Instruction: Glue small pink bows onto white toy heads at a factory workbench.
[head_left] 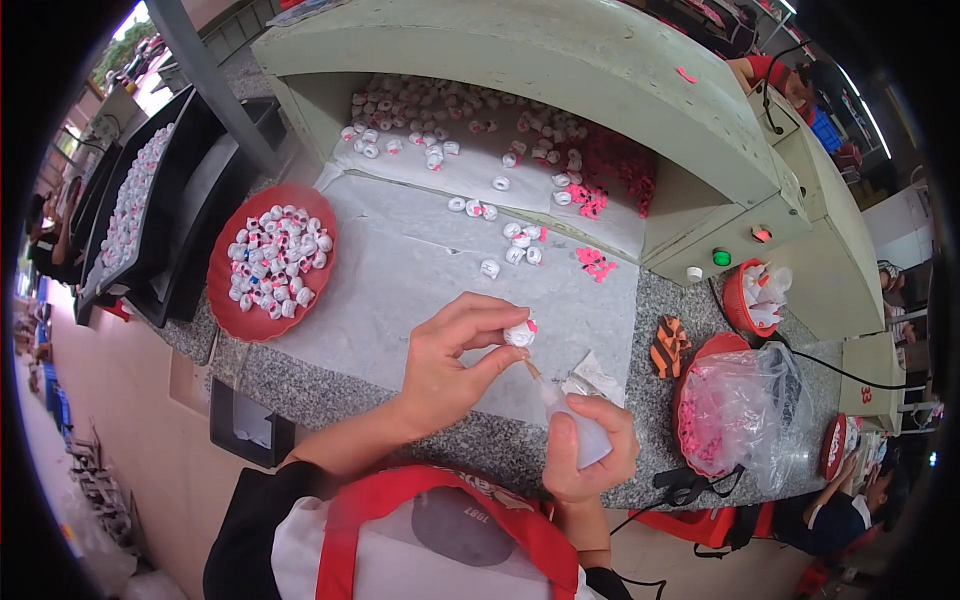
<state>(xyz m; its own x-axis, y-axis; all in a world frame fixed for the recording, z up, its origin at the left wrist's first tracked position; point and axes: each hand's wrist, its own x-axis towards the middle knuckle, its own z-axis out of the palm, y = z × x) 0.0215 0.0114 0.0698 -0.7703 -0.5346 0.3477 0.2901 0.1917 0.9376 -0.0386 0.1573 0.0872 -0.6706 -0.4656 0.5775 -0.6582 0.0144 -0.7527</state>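
While the left hand (447, 360) pinches a small white molded piece (519, 335) between thumb and fingertips over the paper sheet (375, 250), I have the right hand (592, 484) closed around a translucent squeeze bottle (592, 442), its slim nozzle pointing up at the piece's underside; from my station I can't tell whether the tip touches. Lettering runs along the red neckline of the apron (340, 540), and the grey patch on its front bears upside-down digits. Red numerals mark a pale cabinet (864, 362) at the right, and the small red container (834, 448) below it carries light characters too small for me to make out. I find no label on the visible part of the bottle, but the right hand's fingers and palm hide much of it. Under the pale green hood (520, 45), shadow and the overhang obscure the rear of the white and pink heap. A crumpled clear bag (775, 385) covers part of the pink pieces in the right-hand red basin (716, 345). On the left, lens curvature squeezes the loaded black tray (172, 190), and a co-worker (842, 512) at the lower right is partly lost in the dark rim.
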